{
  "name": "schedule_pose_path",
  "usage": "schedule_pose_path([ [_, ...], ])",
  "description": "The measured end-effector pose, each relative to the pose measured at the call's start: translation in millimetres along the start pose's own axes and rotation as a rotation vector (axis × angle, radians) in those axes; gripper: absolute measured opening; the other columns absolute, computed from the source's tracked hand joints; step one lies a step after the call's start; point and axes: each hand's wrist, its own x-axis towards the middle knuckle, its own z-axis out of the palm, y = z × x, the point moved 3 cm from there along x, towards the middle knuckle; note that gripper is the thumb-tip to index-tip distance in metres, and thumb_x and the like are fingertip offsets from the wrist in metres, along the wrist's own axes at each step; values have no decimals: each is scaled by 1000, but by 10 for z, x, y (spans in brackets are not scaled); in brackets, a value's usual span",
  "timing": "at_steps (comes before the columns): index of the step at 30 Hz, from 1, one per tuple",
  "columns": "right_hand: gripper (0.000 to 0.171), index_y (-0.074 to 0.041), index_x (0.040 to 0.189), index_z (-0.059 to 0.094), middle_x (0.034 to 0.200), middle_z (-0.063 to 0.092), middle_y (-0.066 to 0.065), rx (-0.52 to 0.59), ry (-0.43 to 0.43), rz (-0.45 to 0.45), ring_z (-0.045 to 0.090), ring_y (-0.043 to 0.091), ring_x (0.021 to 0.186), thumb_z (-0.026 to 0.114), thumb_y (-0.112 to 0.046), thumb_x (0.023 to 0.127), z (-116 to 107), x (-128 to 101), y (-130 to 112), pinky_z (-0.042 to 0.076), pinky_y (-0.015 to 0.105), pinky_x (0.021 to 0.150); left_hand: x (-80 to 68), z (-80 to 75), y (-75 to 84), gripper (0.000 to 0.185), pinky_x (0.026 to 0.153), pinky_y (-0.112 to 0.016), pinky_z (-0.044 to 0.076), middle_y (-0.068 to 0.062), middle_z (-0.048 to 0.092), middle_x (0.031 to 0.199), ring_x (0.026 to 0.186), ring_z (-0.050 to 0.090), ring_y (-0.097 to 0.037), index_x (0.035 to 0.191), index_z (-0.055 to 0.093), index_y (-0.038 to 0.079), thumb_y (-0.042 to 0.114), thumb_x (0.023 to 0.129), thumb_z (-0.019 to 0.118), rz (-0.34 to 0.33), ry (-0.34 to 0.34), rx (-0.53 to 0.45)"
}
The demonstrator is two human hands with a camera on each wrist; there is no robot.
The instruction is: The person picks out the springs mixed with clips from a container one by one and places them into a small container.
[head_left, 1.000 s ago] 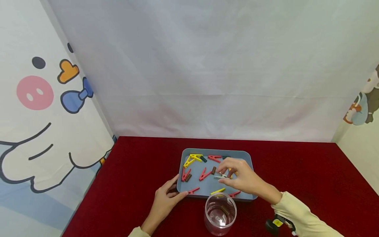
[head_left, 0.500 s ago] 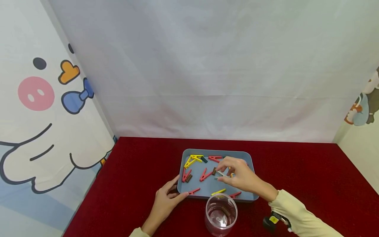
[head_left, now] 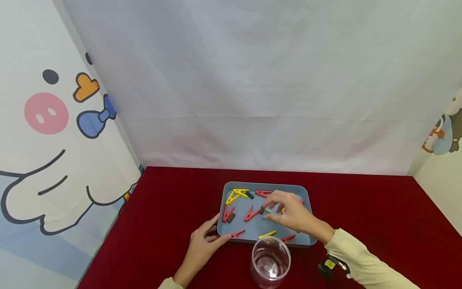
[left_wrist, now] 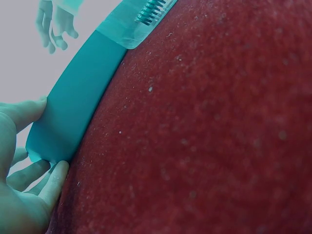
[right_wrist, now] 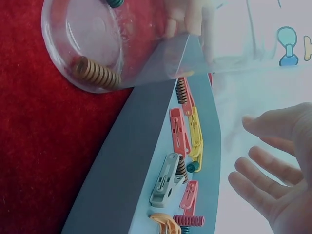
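Note:
My left hand [head_left: 202, 243] holds the front left corner of a shallow blue-grey tray [head_left: 252, 228], thumb along the front wall and fingers at the left side. Over the tray's right part hovers my right hand [head_left: 288, 210], thumb and fingers apart and holding nothing in the right wrist view. Below it a grey plastic clip [right_wrist: 168, 180] lies in the tray; in the head view the fingers partly cover it. Around it lie red clips [head_left: 250, 214], yellow clips [head_left: 234, 196], an orange clip [right_wrist: 163, 222], brown springs [head_left: 231, 217], a dark green spring [head_left: 250, 194] and a pink spring [right_wrist: 190, 221].
A clear plastic jar [head_left: 255, 275] stands right in front of the tray, overlapping its front edge in the head view. Inside are a brown spring [right_wrist: 97, 73] and a green spring [right_wrist: 115, 2]. Dark red cloth [head_left: 180, 192] covers the table; a white curtain [head_left: 270, 100] hangs behind.
My right hand has shifted slightly left over the tray, and more of the grey clip is covered in the head view. The left hand keeps its place on the corner.

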Motion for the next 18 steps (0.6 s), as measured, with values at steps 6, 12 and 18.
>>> schedule_pose_path([
  [6, 20, -3, 100, 75, 101, 71, 8, -24, -2, 11, 66, 31, 88, 84, 0, 82, 19, 14, 33, 59, 34, 69, -5, 3, 6, 70, 86, -27, 59, -18, 60, 143, 122, 63, -34, 150, 55, 9, 20, 87, 85, 1, -1, 3],
  [12, 19, -5, 100, 75, 101, 71, 6, -49, -11, 19, 66, 30, 89, 84, -2, 83, 37, 29, 89, 59, 35, 70, -2, 2, 1, 70, 86, -27, 59, -18, 60, 142, 122, 63, -33, 150, 55, 9, 20, 87, 85, -1, -1, 4],
  [18, 18, -5, 99, 76, 100, 71, 8, -70, -11, 32, 65, 28, 87, 85, -4, 83, 58, 51, 156, 60, 37, 71, 2, -1, 2, 70, 86, -27, 59, -17, 61, 142, 121, 63, -32, 150, 55, 9, 21, 88, 84, 2, -9, 4],
])
